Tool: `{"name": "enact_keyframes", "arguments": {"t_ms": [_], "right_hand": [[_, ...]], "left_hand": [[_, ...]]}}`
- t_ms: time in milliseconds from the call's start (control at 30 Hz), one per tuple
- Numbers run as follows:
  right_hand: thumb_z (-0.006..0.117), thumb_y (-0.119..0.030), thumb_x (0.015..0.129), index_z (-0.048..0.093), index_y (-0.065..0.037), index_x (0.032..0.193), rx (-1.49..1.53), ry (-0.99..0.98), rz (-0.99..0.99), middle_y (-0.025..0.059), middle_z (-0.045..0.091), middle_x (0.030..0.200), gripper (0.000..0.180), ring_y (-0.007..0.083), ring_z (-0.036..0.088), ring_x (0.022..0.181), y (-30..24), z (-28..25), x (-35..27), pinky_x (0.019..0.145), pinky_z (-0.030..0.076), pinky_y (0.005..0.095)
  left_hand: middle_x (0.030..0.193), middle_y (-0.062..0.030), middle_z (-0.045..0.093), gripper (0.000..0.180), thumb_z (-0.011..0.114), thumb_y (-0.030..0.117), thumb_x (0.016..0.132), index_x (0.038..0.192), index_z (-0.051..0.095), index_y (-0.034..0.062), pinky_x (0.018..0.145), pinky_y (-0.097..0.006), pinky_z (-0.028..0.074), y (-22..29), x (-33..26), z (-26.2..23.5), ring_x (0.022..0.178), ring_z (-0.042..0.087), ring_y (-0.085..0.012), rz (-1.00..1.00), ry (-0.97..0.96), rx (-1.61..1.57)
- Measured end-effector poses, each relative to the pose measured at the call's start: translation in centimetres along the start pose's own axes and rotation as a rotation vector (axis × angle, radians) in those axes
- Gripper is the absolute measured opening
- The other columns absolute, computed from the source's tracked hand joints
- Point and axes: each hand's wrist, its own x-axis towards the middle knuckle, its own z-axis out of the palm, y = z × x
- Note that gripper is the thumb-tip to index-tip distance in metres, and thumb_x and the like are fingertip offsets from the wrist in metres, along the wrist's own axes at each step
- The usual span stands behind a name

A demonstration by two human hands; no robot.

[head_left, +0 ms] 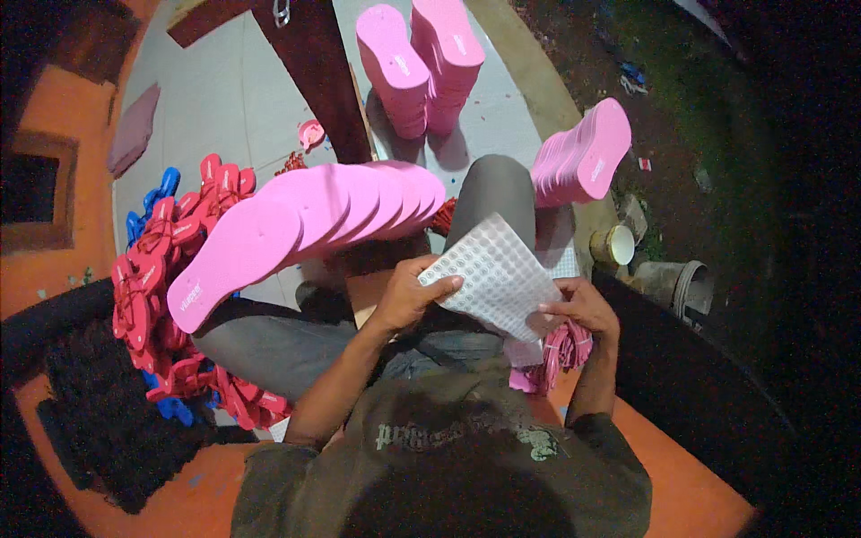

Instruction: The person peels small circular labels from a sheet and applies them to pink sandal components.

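Observation:
A white sheet of small round stickers [493, 280] is stretched between my two hands above my lap. My left hand [415, 291] pinches its left corner, thumb on top. At the lower right edge, my right hand [581, 309] grips the sheet between thumb and fingers. Below the right hand lies a bundle of pink sandal straps [565, 348], tied together. Left of my left hand, a row of pink flip-flop soles [260, 229] lies fanned out, overlapping one another.
Tall stacks of pink soles [395, 67] stand ahead, with another stack [587, 152] at the right. Red tied straps [148, 278] and blue ones [157, 202] pile up at the left. A dark wooden post [323, 81] rises ahead; buckets [617, 244] stand at the right.

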Motion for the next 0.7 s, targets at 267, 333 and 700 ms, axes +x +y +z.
{"name": "enact_keyframes", "arguments": {"t_ms": [267,333,700], "right_hand": [[0.066,-0.024,0.074,0.063,0.0,0.093,0.199,0.285,-0.311,0.0042,0.063,0.083,0.03,0.0111,0.055,0.076,-5.7,1.3,2.1,0.072,0.044,0.0272],[0.066,-0.022,0.075,0.064,-0.001,0.092,0.252,0.43,-0.352,0.0041,0.063,0.083,0.028,0.0114,0.056,0.076,-4.2,1.4,2.8,0.072,0.044,0.0272],[0.063,-0.022,0.079,0.06,-0.001,0.097,0.419,0.514,-0.309,0.0021,0.061,0.087,0.028,0.0091,0.054,0.078,-3.2,2.6,0.2,0.073,0.043,0.0237]], "left_hand": [[0.093,-0.0047,0.058,0.038,0.066,0.024,0.075,0.102,0.055,-0.0001,0.077,-0.025,0.042,4.4,2.6,0.7,0.086,0.053,-0.011,0.219,-0.047,-0.239],[0.101,-0.0063,0.056,0.046,0.067,0.026,0.074,0.109,0.051,0.0003,0.083,-0.027,0.041,3.5,3.3,1.5,0.095,0.052,-0.0133,0.248,-0.072,-0.397],[0.089,-0.0095,0.061,0.034,0.067,0.015,0.072,0.097,0.056,-0.0044,0.069,-0.029,0.048,-1.0,5.1,7.2,0.077,0.059,-0.0173,0.152,0.074,-0.218]]}}
